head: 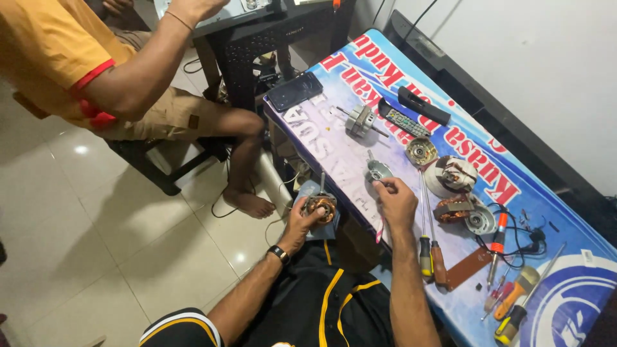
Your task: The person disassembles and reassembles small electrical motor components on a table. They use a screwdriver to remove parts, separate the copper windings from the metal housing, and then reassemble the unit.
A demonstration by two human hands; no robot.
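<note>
1. Over the edge of a work table (385, 71) covered with a blue printed banner, a seated person in a black shirt with yellow stripes works with both bare hands, seen from above.

2. Their left hand (301, 222), with a dark watch at the wrist, is clenched around a motor rotor with copper windings (321, 205), held off the table above the lap; its shaft points up and away.

3. Their right hand (395, 200) rests on the table edge, fingers curled, the fingertips pinching something small just beside a round grey metal end cap (378, 170). What sits between the fingertips is too small to tell.

4. To do this well, I would judge that the rotor should be gripped by its core, not by the fine copper wire, and kept steady while the other hand brings parts to the shaft.

5. Near the right forearm lie two long screwdrivers (425, 218). Farther along sit a stator with copper coils (454, 209), a remote control (406, 122) and a dark phone (294, 91).

6. Beyond the table, another person in an orange shirt (45, 51) sits on a chair.
</note>
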